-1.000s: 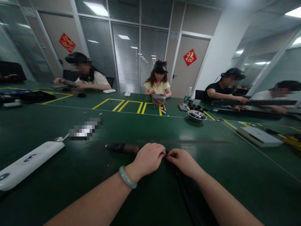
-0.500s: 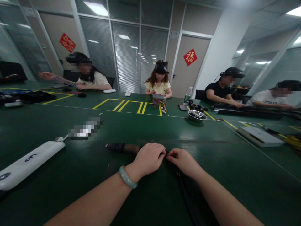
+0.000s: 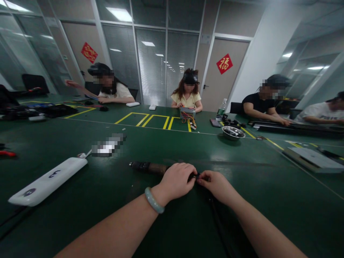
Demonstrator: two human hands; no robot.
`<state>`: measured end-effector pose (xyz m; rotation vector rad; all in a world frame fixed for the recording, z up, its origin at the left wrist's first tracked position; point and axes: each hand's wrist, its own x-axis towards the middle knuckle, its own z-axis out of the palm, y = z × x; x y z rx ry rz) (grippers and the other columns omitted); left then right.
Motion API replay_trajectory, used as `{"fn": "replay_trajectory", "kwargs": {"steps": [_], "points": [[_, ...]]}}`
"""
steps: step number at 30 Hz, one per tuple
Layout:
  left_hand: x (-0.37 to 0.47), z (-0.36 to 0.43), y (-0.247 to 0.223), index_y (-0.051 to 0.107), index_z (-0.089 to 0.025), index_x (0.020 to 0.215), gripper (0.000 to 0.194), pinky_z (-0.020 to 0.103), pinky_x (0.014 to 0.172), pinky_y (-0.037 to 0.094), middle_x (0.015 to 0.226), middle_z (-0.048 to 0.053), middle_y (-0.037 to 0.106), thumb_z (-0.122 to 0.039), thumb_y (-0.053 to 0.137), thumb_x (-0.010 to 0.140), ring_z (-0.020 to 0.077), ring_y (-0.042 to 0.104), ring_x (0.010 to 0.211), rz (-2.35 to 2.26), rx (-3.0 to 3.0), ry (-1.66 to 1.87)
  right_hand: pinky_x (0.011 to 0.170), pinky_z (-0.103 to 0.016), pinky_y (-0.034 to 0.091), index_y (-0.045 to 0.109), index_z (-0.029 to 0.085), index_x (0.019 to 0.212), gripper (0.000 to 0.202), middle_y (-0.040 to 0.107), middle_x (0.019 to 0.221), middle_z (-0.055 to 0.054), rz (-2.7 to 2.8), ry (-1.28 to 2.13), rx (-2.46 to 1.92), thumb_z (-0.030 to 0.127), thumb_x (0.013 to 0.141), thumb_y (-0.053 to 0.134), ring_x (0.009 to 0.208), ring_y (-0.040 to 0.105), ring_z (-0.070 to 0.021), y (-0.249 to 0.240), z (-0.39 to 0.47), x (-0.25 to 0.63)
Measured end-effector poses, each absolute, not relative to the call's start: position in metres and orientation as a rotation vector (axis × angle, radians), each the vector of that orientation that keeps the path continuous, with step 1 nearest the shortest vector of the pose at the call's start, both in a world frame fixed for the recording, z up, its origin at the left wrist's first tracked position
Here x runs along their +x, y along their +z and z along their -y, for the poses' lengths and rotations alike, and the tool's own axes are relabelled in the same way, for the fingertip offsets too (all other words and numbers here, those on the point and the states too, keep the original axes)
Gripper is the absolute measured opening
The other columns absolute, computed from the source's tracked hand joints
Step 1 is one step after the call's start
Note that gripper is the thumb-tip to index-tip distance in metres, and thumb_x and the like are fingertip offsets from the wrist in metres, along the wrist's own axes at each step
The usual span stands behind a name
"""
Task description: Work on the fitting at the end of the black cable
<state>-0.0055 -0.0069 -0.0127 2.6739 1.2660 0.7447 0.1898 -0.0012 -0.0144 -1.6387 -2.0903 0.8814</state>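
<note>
A dark handle with a brown section and a shiny metal end, which looks like a fishing rod's handle, lies on the green table. My left hand, a pale green bangle at its wrist, is closed over its right part. Just right of it, my right hand pinches at a small dark part whose kind is hidden by the fingertips. The two hands' fingertips nearly meet there. From under my right hand a long black strip or tube runs toward the near edge, dim and blurred.
Left of my hands lies a white power bank marked 3, cabled to a pixelated object. Farther off are a metal bowl, a grey box with coloured wires and a bottle. Several people sit around the table. A flat grey box lies right.
The view has swung slightly left, so everything sits farther right. My hands keep nearly the same hold, with a slight shift of the fingers at the dark part.
</note>
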Motion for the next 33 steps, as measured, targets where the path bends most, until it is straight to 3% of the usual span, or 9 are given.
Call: {"fn": "replay_trajectory", "kwargs": {"steps": [10, 16, 24, 33], "points": [[-0.0057, 0.0060, -0.0126, 0.060, -0.021, 0.095, 0.013, 0.036, 0.090, 0.043, 0.104, 0.002, 0.064, -0.019, 0.057, 0.083, 0.0203, 0.058, 0.099, -1.239, 2.700, 0.713, 0.062, -0.025, 0.040, 0.070, 0.021, 0.085, 0.017, 0.071, 0.081, -0.001, 2.082, 0.882, -1.631, 0.032, 0.082, 0.058, 0.072, 0.063, -0.0163, -0.0134, 0.0017, 0.1892], [-0.0055, 0.0064, -0.0124, 0.058, -0.021, 0.095, 0.012, 0.036, 0.087, 0.045, 0.102, 0.003, 0.063, -0.026, 0.057, 0.084, 0.0208, 0.058, 0.098, -1.288, 2.637, 0.793, 0.062, -0.025, 0.039, 0.070, 0.021, 0.084, 0.017, 0.071, 0.080, -0.001, 2.092, 0.876, -1.620, 0.032, 0.081, 0.057, 0.071, 0.062, -0.0161, -0.0143, 0.0009, 0.1898], [-0.0048, 0.0067, -0.0127, 0.060, -0.021, 0.093, 0.014, 0.037, 0.092, 0.043, 0.103, 0.003, 0.064, -0.018, 0.057, 0.080, 0.0209, 0.059, 0.098, -1.252, 2.688, 0.749, 0.061, -0.024, 0.039, 0.070, 0.019, 0.085, 0.017, 0.071, 0.079, -0.001, 2.086, 0.866, -1.604, 0.031, 0.081, 0.057, 0.069, 0.061, -0.0156, -0.0185, -0.0004, 0.1908], [-0.0053, 0.0062, -0.0137, 0.060, -0.022, 0.093, 0.011, 0.037, 0.091, 0.043, 0.101, 0.002, 0.064, -0.020, 0.055, 0.084, 0.0201, 0.058, 0.097, -1.241, 2.681, 0.765, 0.062, -0.024, 0.039, 0.070, 0.021, 0.085, 0.017, 0.071, 0.080, 0.000, 2.077, 0.888, -1.600, 0.031, 0.081, 0.057, 0.071, 0.062, -0.0154, -0.0169, 0.0002, 0.1899]]}}
